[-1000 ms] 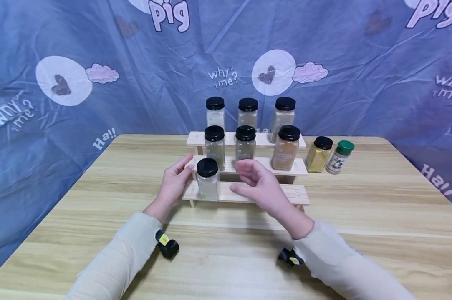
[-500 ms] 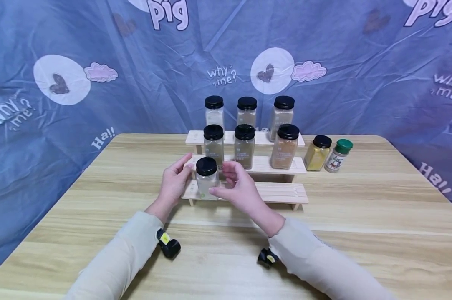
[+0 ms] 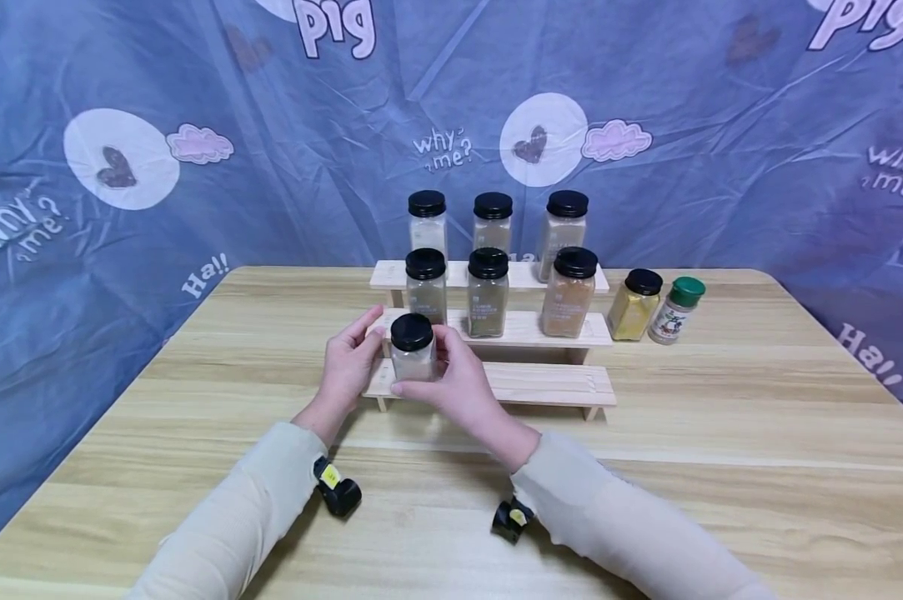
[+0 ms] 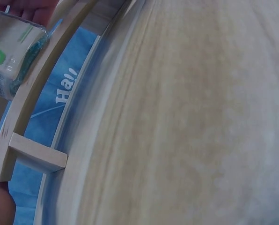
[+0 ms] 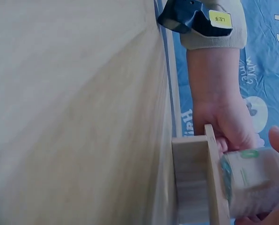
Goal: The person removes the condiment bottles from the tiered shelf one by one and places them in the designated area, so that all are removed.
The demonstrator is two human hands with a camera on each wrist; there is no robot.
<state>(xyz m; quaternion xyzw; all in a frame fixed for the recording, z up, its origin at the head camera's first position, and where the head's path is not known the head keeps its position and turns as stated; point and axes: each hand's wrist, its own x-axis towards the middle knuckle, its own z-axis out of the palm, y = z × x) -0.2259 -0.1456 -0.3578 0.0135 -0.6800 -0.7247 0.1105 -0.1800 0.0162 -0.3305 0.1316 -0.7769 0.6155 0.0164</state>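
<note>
A clear square spice jar (image 3: 413,363) with a black lid and pale contents stands upright at the left end of the lowest step of a three-step wooden spice rack (image 3: 549,383). My right hand (image 3: 457,379) grips this jar from the right, thumb in front and fingers behind. At the rack's left side my left hand (image 3: 343,367) holds its end. The right wrist view shows the left hand's fingers (image 5: 222,143) bent at the rack's edge, close to the jar (image 5: 256,180). In the left wrist view, the jar's base (image 4: 18,51) sits at the step's edge.
Several black-lidded jars stand on the upper two steps, among them an orange-brown one (image 3: 569,304). Right of the rack, a yellow-filled jar (image 3: 634,312) and a green-capped shaker (image 3: 674,317) stand on the wooden table (image 3: 721,400). A blue printed cloth (image 3: 308,167) hangs behind.
My right hand has moved left along the lowest step and closed round the pale jar. The left hand has stayed at the rack's left end.
</note>
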